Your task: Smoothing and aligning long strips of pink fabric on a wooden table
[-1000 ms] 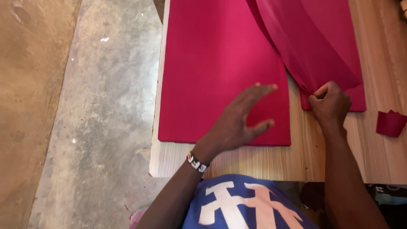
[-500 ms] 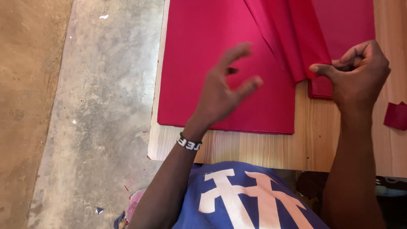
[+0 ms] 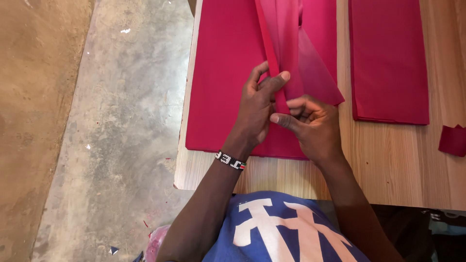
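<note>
Wooden table | red sheet pinched between left hand, right hand

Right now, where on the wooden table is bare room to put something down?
Bare wood shows between the large red sheet and the folded red stack, and along the near table edge, below that stack. The middle is crowded: left hand and right hand both pinch a raised red sheet. A small red scrap lies far right.
</note>
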